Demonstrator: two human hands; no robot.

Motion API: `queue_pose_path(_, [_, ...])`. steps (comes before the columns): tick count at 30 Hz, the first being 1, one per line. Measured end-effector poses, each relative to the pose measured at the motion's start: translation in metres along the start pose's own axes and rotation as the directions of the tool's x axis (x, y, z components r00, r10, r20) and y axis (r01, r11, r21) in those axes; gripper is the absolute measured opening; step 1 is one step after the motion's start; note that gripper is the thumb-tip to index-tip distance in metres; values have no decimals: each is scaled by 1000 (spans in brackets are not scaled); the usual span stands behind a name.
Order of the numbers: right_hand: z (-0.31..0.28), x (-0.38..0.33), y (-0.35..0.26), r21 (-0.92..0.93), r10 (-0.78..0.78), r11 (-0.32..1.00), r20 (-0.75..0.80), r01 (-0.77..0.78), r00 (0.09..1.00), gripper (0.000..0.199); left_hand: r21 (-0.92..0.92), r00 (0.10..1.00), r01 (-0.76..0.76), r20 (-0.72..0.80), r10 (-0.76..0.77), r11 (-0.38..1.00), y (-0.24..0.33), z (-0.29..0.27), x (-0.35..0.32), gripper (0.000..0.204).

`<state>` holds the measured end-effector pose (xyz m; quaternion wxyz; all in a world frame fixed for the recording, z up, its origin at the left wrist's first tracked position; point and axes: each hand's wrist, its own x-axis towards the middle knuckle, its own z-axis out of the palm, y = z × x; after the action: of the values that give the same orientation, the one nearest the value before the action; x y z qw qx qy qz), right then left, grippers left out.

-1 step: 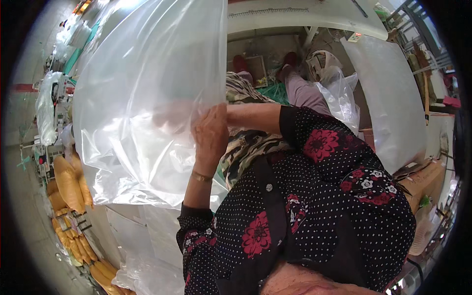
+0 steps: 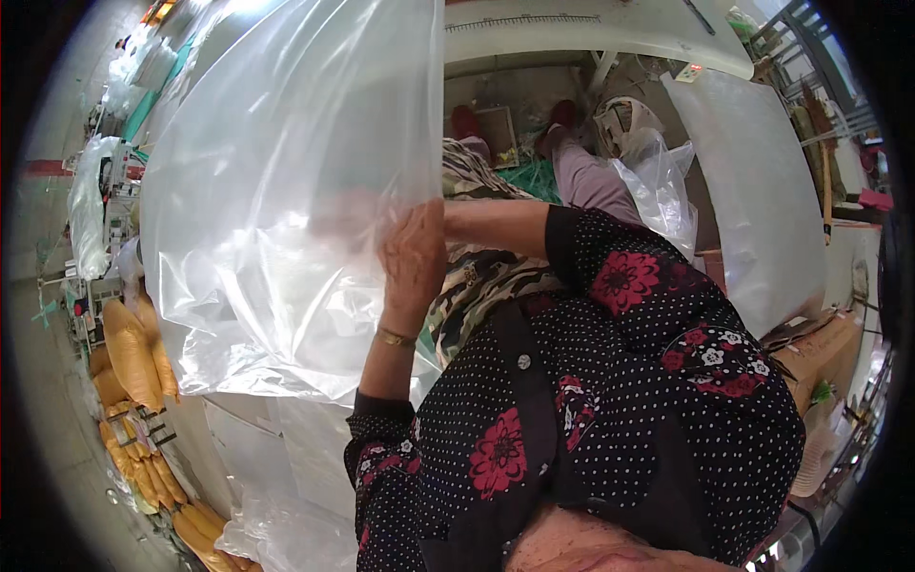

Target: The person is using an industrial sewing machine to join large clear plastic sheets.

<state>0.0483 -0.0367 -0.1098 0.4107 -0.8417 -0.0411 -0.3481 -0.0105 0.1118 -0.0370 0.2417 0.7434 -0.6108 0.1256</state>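
A large sheet of clear plastic film point(image 2: 286, 124) fills the left half of the view, its straight right edge running up to the top. My left hand point(image 2: 413, 246), with a bracelet at the wrist, is closed on that edge, fingers bent round the film. My right forearm crosses from the right and passes behind my left hand. Through the film, my right hand point(image 2: 351, 212) appears only as a pale blur next to my left fingers, so its grip is hidden. Below the hands the film hangs in bright, crumpled folds.
A white table point(image 2: 591, 29) with a ruler strip along it stands ahead. Stacked clear plastic sheets point(image 2: 753, 191) lie to the right, beside a bin point(image 2: 627, 124) with loose film. Yellow bundles point(image 2: 133, 355) sit at far left. A cardboard box point(image 2: 824, 353) stands at right.
Both hands and the film's edge have shifted very slightly to the right. My left hand keeps its hold on the film.
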Motion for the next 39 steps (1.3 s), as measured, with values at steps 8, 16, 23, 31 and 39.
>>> queue_pose_path(8, [-111, -88, 17, -311, 57, 941, 533, 133, 844, 16, -51, 962, 260, -67, -264, 964, 6, 47, -13, 12])
queue_pose_path(16, [-158, -3, -61, -488, -417, 621, 456, 613, 786, 8, -477, 800, 515, -31, -599, 712, 20, 41, -12, 9])
queue_pose_path(23, [-153, -6, -58, -459, -264, 621, 641, 635, 721, 12, -721, 623, 611, 182, -761, 328, 33, 34, -13, 19])
queue_pose_path(31, [-165, -9, -69, -348, -290, 712, 645, 610, 707, 16, -711, 720, 407, -136, -680, 573, 42, 35, -7, 27])
queue_pose_path(39, [-163, -5, -73, -330, -398, 646, 625, 689, 672, 14, -629, 701, 368, -296, -649, 684, 32, 37, -4, 17])
